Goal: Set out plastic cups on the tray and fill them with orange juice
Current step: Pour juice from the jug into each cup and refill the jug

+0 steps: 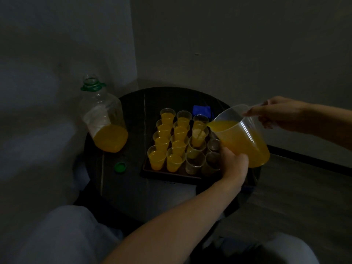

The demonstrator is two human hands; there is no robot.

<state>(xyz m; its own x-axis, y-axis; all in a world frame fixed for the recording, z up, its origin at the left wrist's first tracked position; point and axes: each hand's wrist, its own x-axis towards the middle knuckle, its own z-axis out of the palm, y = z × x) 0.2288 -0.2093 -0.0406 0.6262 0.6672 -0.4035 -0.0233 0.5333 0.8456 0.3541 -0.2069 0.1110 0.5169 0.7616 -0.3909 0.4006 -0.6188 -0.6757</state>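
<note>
The tray's [171, 175] right edge is hidden behind the jug [231, 116] and the left hand [234, 164] (the light is poor throughout). The jug is held tilted above the tray's right side: its handle is gripped by the right hand [276, 113], and its base is cupped by the left hand's curled fingers. Juice [245, 147] is being poured into a cup [199, 139] in the tray's third column.

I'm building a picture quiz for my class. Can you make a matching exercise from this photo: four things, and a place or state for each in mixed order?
Things:
1. bottle
2. green cap
3. jug
4. blue thing

Places or states:
A. tilted, pouring
B. behind the tray
C. open, left of the tray
D. lying on the table near the bottle

Pairs: 1-C, 2-D, 3-A, 4-B
</note>
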